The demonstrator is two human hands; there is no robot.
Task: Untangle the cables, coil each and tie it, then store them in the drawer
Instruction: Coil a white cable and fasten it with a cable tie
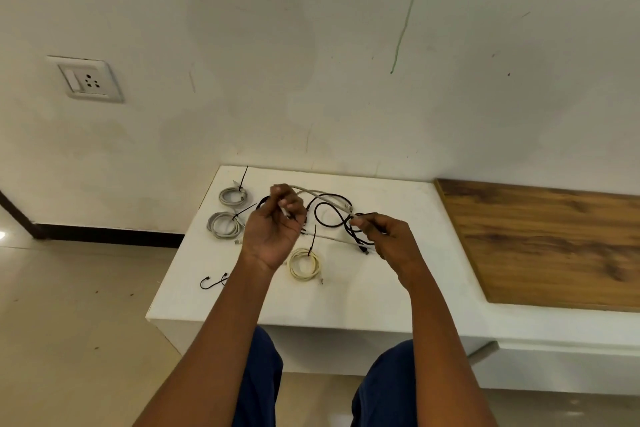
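Person seated at a white table (346,302), both hands raised over a knot of loose cables. Left hand (273,232) has its fingers curled, pinching the pale grey cable (323,192) near one end; that cable arcs rightward from the fingers and crosses the black cable (329,210), which lies in loops on the tabletop between the hands. Right hand (384,236) is likewise curled, thumb and forefinger pinching a black strand where the loops bunch up; exactly which strand, cannot tell. Three cables look finished: two grey coils (227,224) at far left and a cream coil (304,263) just in front of the left wrist, each with a black tie sticking up. A short black cable (213,281) lies apart near the left edge. No drawer in view. Judgement: step in hand is separating grey from black, roughly midway through the task. To do it well, find the free plug end of the grey one and feed it back through the black loops rather than pulling the hands apart, which would likely tighten the crossing. Keep the black loops slack on the surface, and keep the work clear of the tied coils.
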